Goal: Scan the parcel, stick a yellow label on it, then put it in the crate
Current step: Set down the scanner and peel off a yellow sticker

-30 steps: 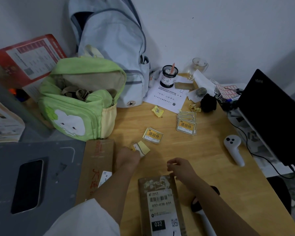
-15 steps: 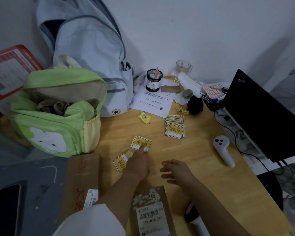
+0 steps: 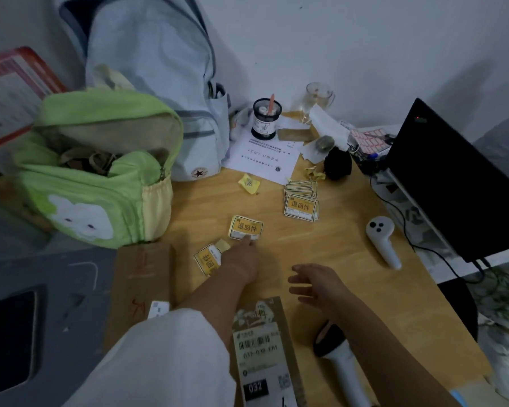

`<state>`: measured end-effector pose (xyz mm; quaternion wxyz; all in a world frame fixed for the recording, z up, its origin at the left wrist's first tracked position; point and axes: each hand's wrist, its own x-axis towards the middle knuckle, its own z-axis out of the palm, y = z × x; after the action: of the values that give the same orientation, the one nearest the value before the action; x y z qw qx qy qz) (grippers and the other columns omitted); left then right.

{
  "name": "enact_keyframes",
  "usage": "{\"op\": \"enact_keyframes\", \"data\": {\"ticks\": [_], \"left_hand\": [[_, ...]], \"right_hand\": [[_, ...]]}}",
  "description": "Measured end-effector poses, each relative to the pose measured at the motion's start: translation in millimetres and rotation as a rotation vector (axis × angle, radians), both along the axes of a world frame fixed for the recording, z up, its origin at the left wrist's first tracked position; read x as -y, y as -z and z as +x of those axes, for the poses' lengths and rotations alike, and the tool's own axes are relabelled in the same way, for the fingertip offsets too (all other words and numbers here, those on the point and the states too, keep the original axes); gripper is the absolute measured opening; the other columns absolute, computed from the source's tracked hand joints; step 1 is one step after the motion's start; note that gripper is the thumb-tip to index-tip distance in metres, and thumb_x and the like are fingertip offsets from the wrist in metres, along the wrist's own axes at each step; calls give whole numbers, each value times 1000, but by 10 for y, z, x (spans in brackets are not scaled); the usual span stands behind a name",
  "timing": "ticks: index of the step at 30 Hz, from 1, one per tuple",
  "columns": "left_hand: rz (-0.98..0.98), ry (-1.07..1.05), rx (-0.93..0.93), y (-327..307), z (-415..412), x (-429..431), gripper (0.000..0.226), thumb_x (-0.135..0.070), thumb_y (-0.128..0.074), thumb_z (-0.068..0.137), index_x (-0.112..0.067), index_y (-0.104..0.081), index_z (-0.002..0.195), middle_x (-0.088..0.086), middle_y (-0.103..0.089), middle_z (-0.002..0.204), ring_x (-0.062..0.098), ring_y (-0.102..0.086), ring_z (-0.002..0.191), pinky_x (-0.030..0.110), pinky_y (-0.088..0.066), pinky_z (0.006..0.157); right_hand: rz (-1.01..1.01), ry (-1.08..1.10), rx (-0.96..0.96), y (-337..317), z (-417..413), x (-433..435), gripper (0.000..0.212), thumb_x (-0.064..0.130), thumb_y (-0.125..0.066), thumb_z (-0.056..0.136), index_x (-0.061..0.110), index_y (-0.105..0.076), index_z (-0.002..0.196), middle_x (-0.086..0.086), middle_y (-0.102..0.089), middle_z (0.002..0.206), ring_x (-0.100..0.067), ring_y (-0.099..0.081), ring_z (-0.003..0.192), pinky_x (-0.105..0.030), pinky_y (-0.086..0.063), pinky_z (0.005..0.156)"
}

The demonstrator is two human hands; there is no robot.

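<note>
At the left the green bag (image 3: 100,183) stands open, with straps inside. My left hand (image 3: 241,261) reaches forward, one fingertip pressing the near edge of a loose yellow label (image 3: 245,227). The parcel (image 3: 266,353) lies flat near me, between my arms. My right hand (image 3: 316,284) hovers empty, fingers spread, above the wooden table (image 3: 350,254). A white wall (image 3: 335,39) stands behind.

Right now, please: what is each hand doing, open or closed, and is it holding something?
Left hand: fingers extended, fingertip touching a loose yellow label on the desk, gripping nothing.
Right hand: open, fingers spread, holding nothing.
</note>
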<state>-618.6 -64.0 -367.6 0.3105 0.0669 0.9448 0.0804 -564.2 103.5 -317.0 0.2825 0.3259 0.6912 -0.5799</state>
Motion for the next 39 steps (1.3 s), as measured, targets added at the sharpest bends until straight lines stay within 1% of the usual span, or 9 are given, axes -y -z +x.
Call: {"op": "enact_keyframes", "data": {"ticks": [3, 5, 7, 9, 12, 15, 24, 30, 39], "left_hand": [[-18, 14, -44, 45, 15, 38, 59, -8, -44, 91, -9, -29, 148, -3, -6, 162, 23, -47, 131, 42, -48, 89], [0, -11, -86, 51, 39, 51, 53, -5, -45, 90, -6, -37, 143, 4, -26, 157, 25, -53, 124, 42, -50, 88], [90, -135, -180, 20, 70, 56, 40, -3, -47, 88, -7, -52, 127, 10, -56, 133, 29, -61, 112, 40, -52, 84], [175, -234, -318, -70, 87, 61, 28, -2, -47, 87, -8, -62, 110, 11, -66, 113, 30, -64, 104, 38, -51, 78], [308, -348, -485, -286, 95, 74, 15, -5, -50, 86, -12, -62, 92, 11, -64, 97, 30, -61, 91, 33, -41, 64], [446, -465, -610, -506, 108, 82, 13, -13, -60, 86, -18, -60, 97, 7, -62, 95, 26, -59, 87, 33, -45, 66], [654, -231, -916, -1335, 253, 29, 14, -12, -63, 82, -15, -76, 87, 2, -74, 87, 23, -63, 90, 39, -51, 83], [665, -14, -1100, -2021, 427, 76, 17, -9, -61, 76, -15, -72, 88, -2, -72, 91, 17, -66, 82, 35, -54, 73], [679, 72, -1086, -2854, 727, 170, 38, -33, -65, 71, -15, -65, 105, -3, -63, 107, 14, -59, 98, 33, -51, 85]], "right_hand": [[-7, -6, 3, 1, 26, -4, 27, 22, -56, 94, 7, -62, 116, -8, -69, 93, -25, -67, 81, -31, -49, 64], [-3, -11, 6, 6, 46, -6, 28, 23, -56, 94, 8, -61, 117, -7, -69, 94, -24, -67, 82, -31, -50, 64], [-2, -8, 13, 3, 66, 3, 29, 24, -57, 94, 8, -61, 118, -7, -69, 95, -24, -67, 84, -32, -50, 66], [-10, -4, 18, -22, 72, 26, 29, 24, -57, 94, 8, -61, 118, -8, -69, 95, -25, -67, 83, -33, -49, 67], [-16, -14, -1, -136, 45, 107, 27, 21, -58, 93, 6, -63, 115, -8, -70, 91, -25, -67, 78, -32, -48, 65], [-27, -17, -61, -340, -5, 236, 21, 20, -59, 93, 9, -67, 108, -7, -70, 88, -22, -66, 74, -30, -48, 62], [-129, 32, -360, -1089, -8, 492, 26, 35, -53, 97, 16, -61, 113, -2, -65, 105, -21, -65, 90, -35, -50, 79], [-279, 78, -594, -1756, 111, 525, 19, 23, -49, 100, 16, -67, 100, 0, -71, 103, -22, -67, 98, -42, -49, 96], [-232, 124, -733, -2457, 409, 535, 18, 0, -48, 96, -4, -65, 96, -28, -66, 98, -32, -63, 87, -37, -53, 79]]}}
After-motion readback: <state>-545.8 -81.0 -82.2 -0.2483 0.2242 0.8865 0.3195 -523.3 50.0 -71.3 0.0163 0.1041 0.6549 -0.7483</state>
